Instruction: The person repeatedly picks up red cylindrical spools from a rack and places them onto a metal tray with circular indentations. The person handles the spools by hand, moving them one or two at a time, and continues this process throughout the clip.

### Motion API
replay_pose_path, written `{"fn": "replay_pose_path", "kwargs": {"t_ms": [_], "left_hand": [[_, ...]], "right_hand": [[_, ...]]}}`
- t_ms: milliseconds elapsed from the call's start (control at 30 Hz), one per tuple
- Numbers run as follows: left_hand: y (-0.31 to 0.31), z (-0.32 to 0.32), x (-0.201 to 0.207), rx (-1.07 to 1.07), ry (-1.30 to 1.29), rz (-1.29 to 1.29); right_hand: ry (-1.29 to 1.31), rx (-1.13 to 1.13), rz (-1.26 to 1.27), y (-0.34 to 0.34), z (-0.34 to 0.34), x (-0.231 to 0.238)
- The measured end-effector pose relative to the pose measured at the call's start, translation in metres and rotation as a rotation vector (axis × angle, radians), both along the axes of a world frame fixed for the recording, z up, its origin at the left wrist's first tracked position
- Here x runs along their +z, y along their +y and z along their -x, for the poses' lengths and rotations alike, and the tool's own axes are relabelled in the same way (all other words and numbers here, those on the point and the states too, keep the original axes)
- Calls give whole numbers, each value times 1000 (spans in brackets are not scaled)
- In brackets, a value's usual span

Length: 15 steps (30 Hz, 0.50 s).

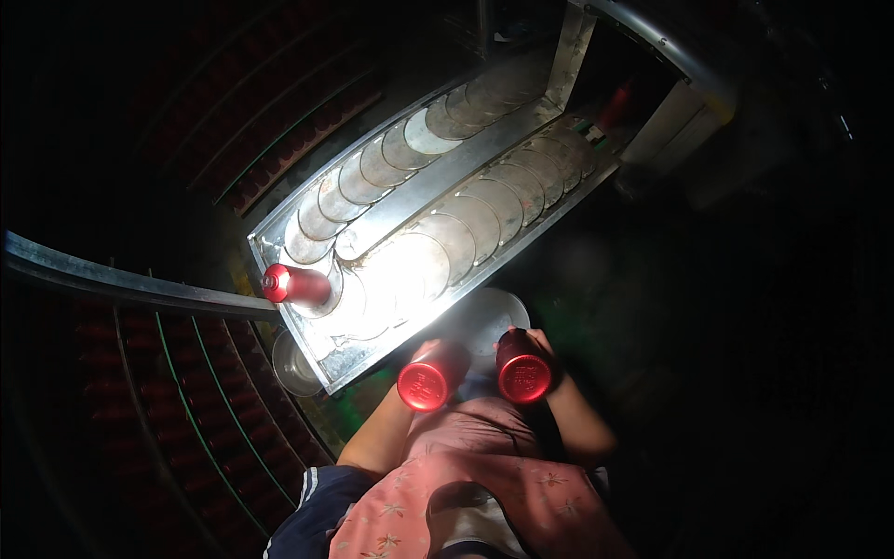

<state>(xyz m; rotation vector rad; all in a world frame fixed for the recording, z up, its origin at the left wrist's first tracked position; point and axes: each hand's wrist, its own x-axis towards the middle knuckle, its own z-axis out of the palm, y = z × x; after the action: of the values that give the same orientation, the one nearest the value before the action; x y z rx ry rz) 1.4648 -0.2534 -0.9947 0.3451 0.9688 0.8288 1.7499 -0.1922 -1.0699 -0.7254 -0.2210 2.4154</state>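
My left hand [426, 347] is closed around a red metal bottle [434, 374], tilted so that its round base faces up toward me. A second red metal bottle [524, 366] is gripped by my right hand [542, 343], also base up. Both bottles are in front of my apron and hide most of my fingers. Beyond them runs a metal conveyor [372, 229] of overlapping crescent plates, looping round a middle strip. At its left end a third red bottle [303, 285] stands on the plates, its small pale neck showing.
A round metal basin [498, 303] sits below the conveyor's near edge, and another basin [296, 365] by its left corner. A metal rail [140, 282] crosses at left above dark racks [186, 401] of reddish items. At the far right stands a metal frame [670, 121].
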Motion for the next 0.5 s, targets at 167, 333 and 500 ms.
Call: {"fn": "replay_pose_path", "kwargs": {"t_ms": [167, 333, 500], "left_hand": [[80, 7, 94, 558, 30, -36], [185, -5, 107, 327, 1442, -792], [274, -46, 44, 227, 1657, -736]], "right_hand": [[-357, -369, -199, 132, -22, 96], [-1188, -539, -1397, 267, 37, 135], [-1370, -244, -1591, 354, 102, 67]]}}
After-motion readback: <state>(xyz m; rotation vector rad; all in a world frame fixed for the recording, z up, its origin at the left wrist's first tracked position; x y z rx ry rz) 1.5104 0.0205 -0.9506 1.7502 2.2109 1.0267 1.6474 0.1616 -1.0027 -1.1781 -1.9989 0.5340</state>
